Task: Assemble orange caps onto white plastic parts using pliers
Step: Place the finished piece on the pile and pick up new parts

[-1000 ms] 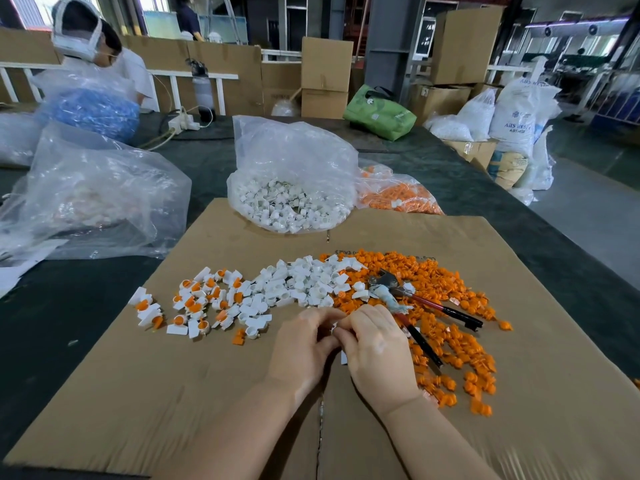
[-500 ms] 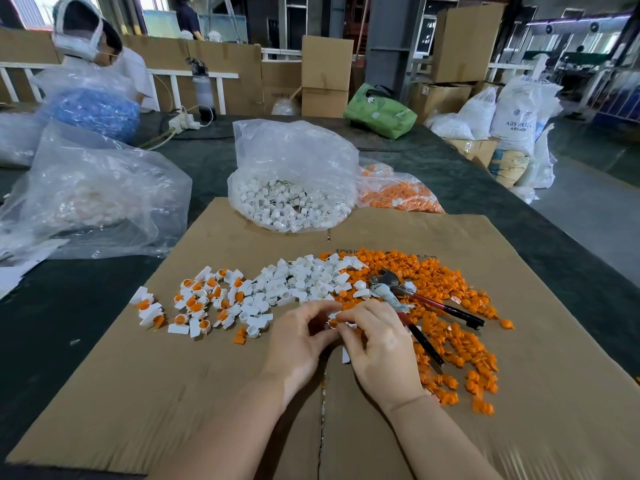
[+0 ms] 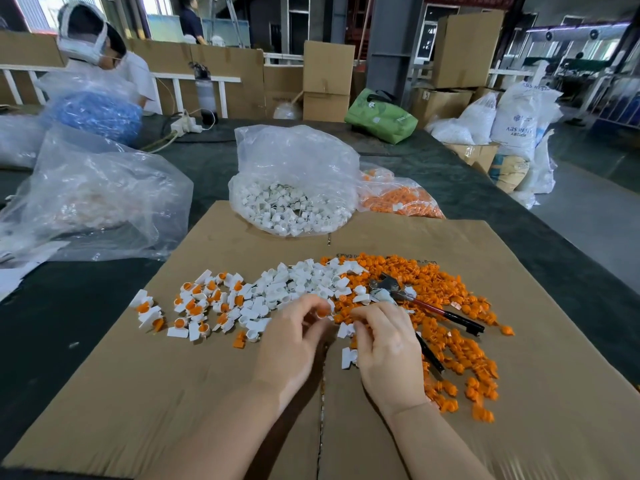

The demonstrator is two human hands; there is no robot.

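My left hand [image 3: 294, 341] has its fingers curled round a small orange cap [image 3: 323, 311], blurred at the fingertips. My right hand [image 3: 384, 348] pinches a white plastic part [image 3: 346, 330] just to the right of it. Both hands hover over the cardboard sheet [image 3: 207, 410], a little apart. The pliers [image 3: 426, 306], with red and black handles, lie untouched on the heap of loose orange caps [image 3: 460, 344], beyond my right hand. Loose white parts [image 3: 304, 282] are piled ahead of my hands. White parts with orange caps fitted [image 3: 201, 303] are spread to the left.
A clear bag of white parts [image 3: 291, 202] and a bag of orange caps [image 3: 398, 199] stand at the cardboard's far edge. A large clear bag [image 3: 97, 202] lies at the left on the dark table [image 3: 52, 323]. Another person [image 3: 93, 53] works at the far left.
My hands were pressed together on one piece near the cardboard's middle. They have moved forward and come apart, the left holding something orange and the right a white part.
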